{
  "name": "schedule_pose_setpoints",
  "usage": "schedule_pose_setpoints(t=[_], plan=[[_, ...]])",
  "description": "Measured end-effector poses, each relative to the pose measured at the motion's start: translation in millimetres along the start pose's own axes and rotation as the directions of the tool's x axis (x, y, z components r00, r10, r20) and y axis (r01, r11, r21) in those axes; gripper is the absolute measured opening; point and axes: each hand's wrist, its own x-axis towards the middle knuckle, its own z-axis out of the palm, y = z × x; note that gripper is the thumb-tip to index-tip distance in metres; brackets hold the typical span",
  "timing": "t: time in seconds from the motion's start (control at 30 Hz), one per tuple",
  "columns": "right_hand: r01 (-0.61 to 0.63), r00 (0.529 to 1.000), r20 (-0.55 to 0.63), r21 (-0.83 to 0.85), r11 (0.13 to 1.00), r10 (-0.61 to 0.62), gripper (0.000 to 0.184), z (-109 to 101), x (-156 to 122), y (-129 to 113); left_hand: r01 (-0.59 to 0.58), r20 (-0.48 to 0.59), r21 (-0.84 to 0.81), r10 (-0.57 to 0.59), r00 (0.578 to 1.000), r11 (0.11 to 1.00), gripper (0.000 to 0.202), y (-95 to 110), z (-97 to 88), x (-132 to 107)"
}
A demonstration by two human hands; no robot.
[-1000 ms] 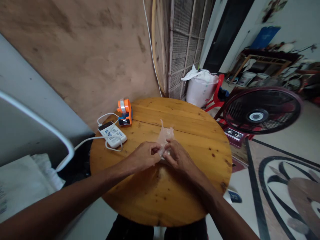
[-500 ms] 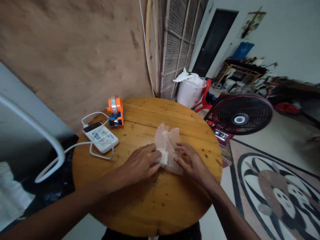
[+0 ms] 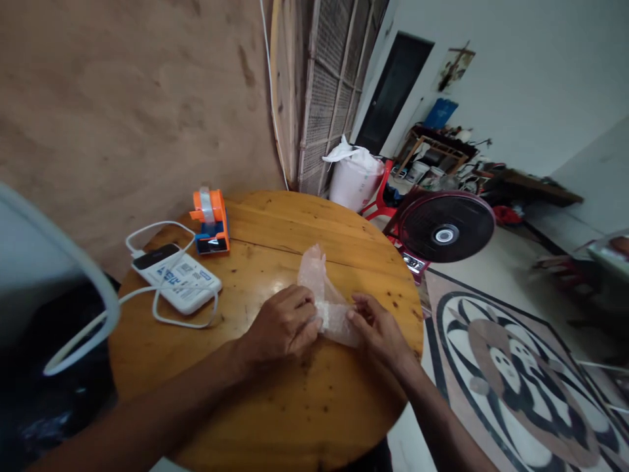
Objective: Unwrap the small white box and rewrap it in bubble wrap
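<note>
A piece of translucent bubble wrap lies crumpled on the round wooden table. My left hand presses on its near left part with curled fingers. My right hand pinches its right edge. The far end of the wrap sticks up, folded, between the two hands. What the wrap covers, if anything, I cannot make out.
An orange tape dispenser stands at the table's far left, next to a white power bank with a phone and a white cable. A red floor fan, a white sack and a red chair stand beyond the table.
The camera has swung to the right and nearer. The bubble wrap, spread wider half a second ago, is now folded narrower between my hands, which have drawn closer to me.
</note>
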Motion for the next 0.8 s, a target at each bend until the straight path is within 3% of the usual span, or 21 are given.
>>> schedule_pose_setpoints(t=[0.2,0.57,0.67,0.8], plan=[[0.001,0.999,0.041,-0.062,0.998,0.002,0.023,8.1,21.5,-10.8,-0.015,-0.057,0.068,0.019,0.998,0.998,0.017,-3.8,7.2,-4.1],[0.022,0.984,-0.174,-0.068,0.997,-0.034,0.019,16.2,15.7,-13.5,-0.027,-0.047,0.036,0.028,0.998,0.999,0.009,-4.0,11.8,-1.4],[0.013,0.982,-0.189,0.009,1.0,-0.011,0.02,20.0,15.9,-10.3,-0.063,-0.011,0.072,0.064,0.998,0.995,0.016,-4.3,10.7,-1.2],[-0.002,0.974,-0.221,0.233,0.973,0.055,0.022,29.7,17.7,-3.7,-0.084,0.036,0.107,0.081,0.996,0.991,0.019,-5.0,10.0,-0.7]])
